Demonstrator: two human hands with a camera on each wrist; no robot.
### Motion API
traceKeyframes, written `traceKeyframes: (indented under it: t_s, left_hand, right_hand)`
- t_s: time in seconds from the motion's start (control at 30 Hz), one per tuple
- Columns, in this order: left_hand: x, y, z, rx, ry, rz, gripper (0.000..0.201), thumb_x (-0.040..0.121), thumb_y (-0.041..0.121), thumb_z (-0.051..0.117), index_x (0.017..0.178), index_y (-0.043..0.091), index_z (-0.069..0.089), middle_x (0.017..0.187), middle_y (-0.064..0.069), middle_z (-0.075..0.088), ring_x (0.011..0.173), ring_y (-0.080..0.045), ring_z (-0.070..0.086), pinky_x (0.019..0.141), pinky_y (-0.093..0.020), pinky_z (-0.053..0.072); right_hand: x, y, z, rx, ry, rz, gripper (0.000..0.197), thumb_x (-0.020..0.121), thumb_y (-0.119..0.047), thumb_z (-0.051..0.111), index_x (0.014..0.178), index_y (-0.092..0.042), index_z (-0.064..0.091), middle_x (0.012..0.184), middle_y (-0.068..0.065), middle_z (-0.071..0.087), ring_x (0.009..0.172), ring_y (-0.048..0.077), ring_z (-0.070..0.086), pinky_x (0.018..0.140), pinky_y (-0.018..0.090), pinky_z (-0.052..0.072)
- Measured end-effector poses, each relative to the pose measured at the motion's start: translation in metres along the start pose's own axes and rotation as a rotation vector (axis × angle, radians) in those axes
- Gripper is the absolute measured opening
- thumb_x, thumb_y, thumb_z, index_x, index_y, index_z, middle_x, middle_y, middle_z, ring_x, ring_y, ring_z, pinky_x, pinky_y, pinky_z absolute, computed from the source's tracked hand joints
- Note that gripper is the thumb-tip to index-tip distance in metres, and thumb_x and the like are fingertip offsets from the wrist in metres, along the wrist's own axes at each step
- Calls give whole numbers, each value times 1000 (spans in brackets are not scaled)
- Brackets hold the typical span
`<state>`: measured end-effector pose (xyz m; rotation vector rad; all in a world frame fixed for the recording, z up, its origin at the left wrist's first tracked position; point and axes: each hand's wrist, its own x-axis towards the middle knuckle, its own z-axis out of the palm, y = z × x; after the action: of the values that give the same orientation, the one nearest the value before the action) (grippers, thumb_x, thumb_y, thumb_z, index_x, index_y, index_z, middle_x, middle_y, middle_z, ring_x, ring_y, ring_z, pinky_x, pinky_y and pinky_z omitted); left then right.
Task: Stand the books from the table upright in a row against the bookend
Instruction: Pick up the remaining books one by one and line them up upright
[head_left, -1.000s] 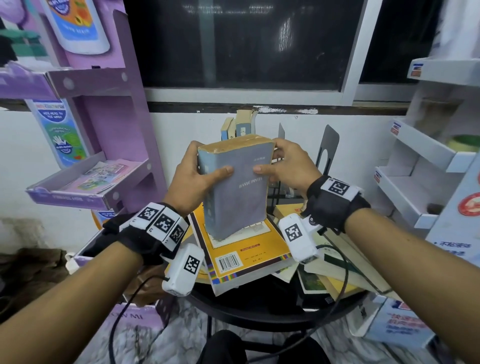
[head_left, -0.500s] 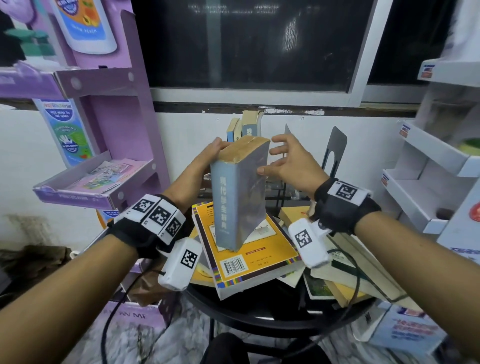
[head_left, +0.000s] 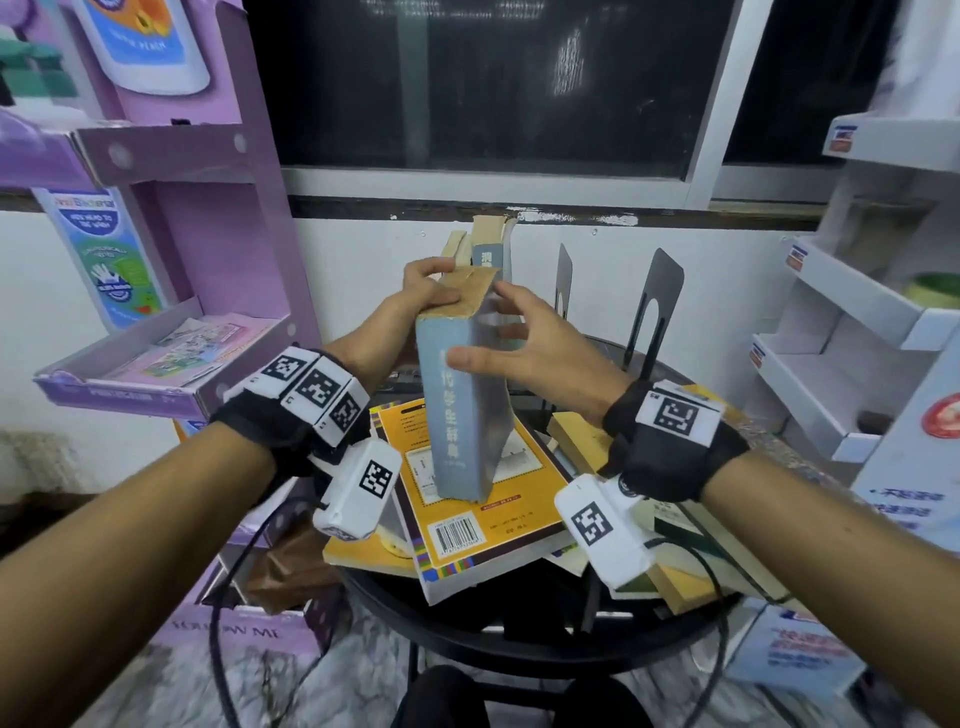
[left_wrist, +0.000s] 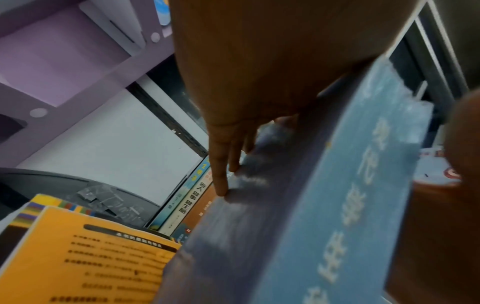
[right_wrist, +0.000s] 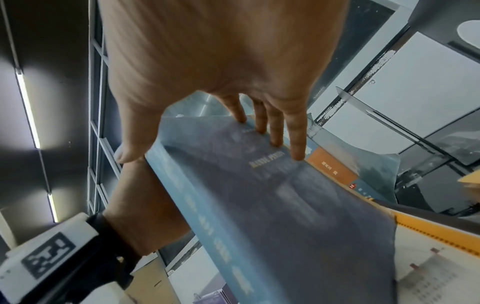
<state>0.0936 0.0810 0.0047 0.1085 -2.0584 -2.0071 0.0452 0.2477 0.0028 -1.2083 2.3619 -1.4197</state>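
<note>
left hand (head_left: 415, 306) grip: clasps blue book (head_left: 462, 410) | right hand (head_left: 540, 353): fingers spread (touching cover) | title blurred

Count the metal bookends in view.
2. One bookend stands just right of the upright books; the other bookend stands farther right. Another may hide behind the books.

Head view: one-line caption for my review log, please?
Left hand and right hand hold a thick blue book upright above the yellow book, before the standing books.

A purple display rack (head_left: 218, 249) stands beside a dark window (head_left: 493, 88).
</note>
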Motion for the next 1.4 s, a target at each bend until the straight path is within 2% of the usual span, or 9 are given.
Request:
traceKeyframes:
  t_s: [0.17,0.3,0.4,0.6,0.77,0.9,1.07,1.23,1.4]
  left_hand:
    - [1,8,10,112,-52,-21,85,66,36,61,143,34,25,126,-5,57,112,-21,59,83,-37,48]
    - [-1,16,11,173,-73,-44,69,70,34,60,135,31,37,127,-7,59,116,-26,59,86,-40,53]
    - [-2,17,11,226,-75,-38,57,72,42,61,125,24,51,117,-4,62,116,-26,57,95,-45,48]
    - [6,9,12,175,6,-39,77,65,49,69,129,16,41,122,-7,61,108,-19,63,85,-37,50]
    - [10,9,15,164,23,-41,75,68,43,68,130,17,38,123,-9,58,109,-21,61,88,-39,52]
    - [10,10,21,125,70,-34,65,75,35,69,128,11,39,119,-11,59,102,-20,62,70,-27,52]
    - [8,10,31,118,161,27,35,94,22,53,124,8,40,104,-7,54,83,-11,57,48,-13,48]
    - [7,11,31,126,190,32,28,91,25,58,111,13,42,95,-2,55,79,-12,57,52,-16,47]
    - [6,11,34,77,208,49,27,90,23,59,108,12,41,95,-3,55,78,-12,56,47,-15,45]
  right_hand:
    - [1,-5,-2,41,28,-15,87,70,-42,79,142,-23,33,136,-6,47,113,6,49,90,21,47]
    - [1,-4,-9,37,-21,-15,86,73,-39,78,143,-24,31,120,-16,46,100,-4,50,77,8,44]
    - [4,-2,-15,17,-62,-22,88,72,-39,78,145,-24,30,121,-17,48,102,-3,51,85,16,48]
    - [9,-1,-25,37,-143,-25,77,74,-31,78,140,-27,38,116,-22,53,105,-6,54,82,13,49]
    - [11,-1,-32,41,-241,-7,78,77,-31,77,144,-26,37,132,-10,55,117,3,56,93,22,50]
    - [6,-5,-31,96,-263,7,49,88,-28,64,130,-33,40,118,-18,56,104,-4,58,83,12,50]
    - [-2,-11,-24,154,-240,27,41,91,-29,59,126,-35,36,109,-22,54,89,-17,56,74,4,46]
    - [-8,-15,-21,95,-164,31,56,88,-39,63,136,-26,37,114,-13,49,99,-7,49,78,10,41]
    - [-12,-25,-16,-52,40,-13,79,66,-52,62,137,-23,43,120,0,45,108,9,48,79,18,41]
